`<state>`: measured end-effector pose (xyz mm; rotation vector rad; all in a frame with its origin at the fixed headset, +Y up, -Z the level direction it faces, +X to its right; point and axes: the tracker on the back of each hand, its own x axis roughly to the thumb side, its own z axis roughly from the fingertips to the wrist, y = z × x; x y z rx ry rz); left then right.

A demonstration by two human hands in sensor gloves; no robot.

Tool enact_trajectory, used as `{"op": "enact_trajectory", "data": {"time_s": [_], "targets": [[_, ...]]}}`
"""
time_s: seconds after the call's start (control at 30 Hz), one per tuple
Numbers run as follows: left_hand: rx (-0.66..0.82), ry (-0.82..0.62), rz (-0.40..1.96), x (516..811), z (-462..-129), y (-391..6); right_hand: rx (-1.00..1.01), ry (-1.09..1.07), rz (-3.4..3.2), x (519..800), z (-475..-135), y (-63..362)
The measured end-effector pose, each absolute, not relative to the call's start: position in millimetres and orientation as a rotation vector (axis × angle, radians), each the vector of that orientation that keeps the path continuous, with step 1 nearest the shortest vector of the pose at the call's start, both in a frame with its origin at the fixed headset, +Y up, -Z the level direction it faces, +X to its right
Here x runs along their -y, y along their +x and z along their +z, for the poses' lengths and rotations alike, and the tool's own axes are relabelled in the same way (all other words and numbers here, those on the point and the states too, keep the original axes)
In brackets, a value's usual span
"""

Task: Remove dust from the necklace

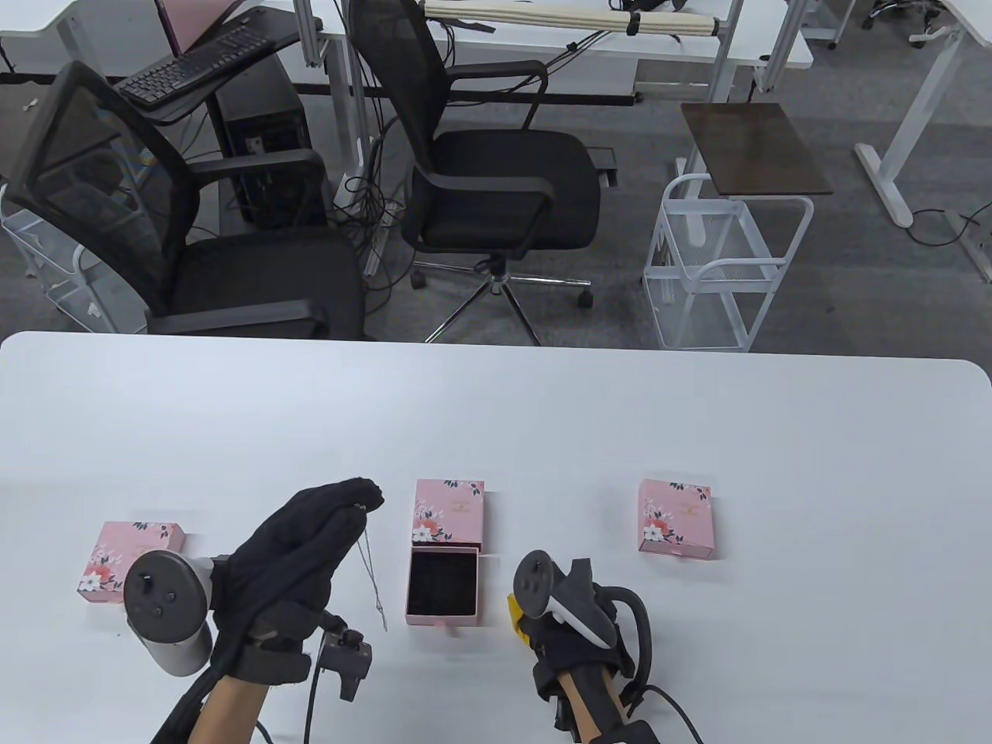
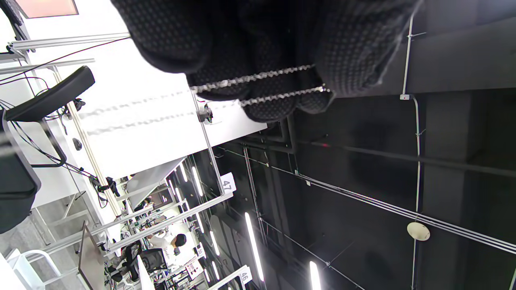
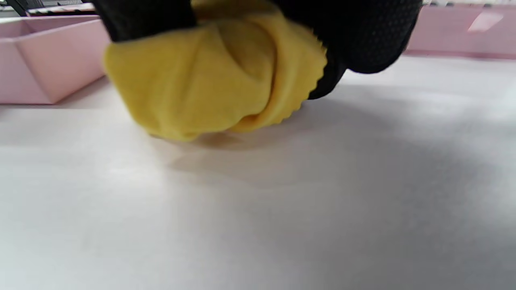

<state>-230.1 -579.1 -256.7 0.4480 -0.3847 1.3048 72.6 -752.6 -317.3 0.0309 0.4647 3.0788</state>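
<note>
Table view: left hand [image 1: 298, 554] is raised above the desk [image 1: 496, 418], its grip pinching the necklace [image 1: 370, 570], which is hanging down just left of the open box [image 1: 442, 585]. Right hand [image 1: 577, 635] is resting low near that box, its grip clamped on a yellow cloth [image 3: 213, 80]. Two closed pink boxes are flanking the scene.

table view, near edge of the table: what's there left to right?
Closed pink box → left hand, holding up the necklace → open pink box with its sleeve just behind → right hand gripping a yellow cloth → closed pink box on the right.
</note>
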Motion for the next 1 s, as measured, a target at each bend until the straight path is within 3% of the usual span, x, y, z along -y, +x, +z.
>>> {"op": "enact_trajectory", "data": {"time_s": [0.33,0.57,0.8,0.9,1.0], "targets": [[0.386,0.445,1.305,579,-256,-229,-0.366,0.045,3.020,726,-308,80],[0.387,0.441,1.302,579,-256,-228,-0.512,0.040,3.066,737,-310,78],[0.387,0.436,1.302,580,-256,-228,-0.465,0.061,3.013,723,-306,82],[0.386,0.431,1.300,580,-257,-227,-0.383,0.150,2.970,708,-302,82],[0.387,0.419,1.294,581,-259,-226,-0.093,0.269,2.874,680,-295,76]]}}
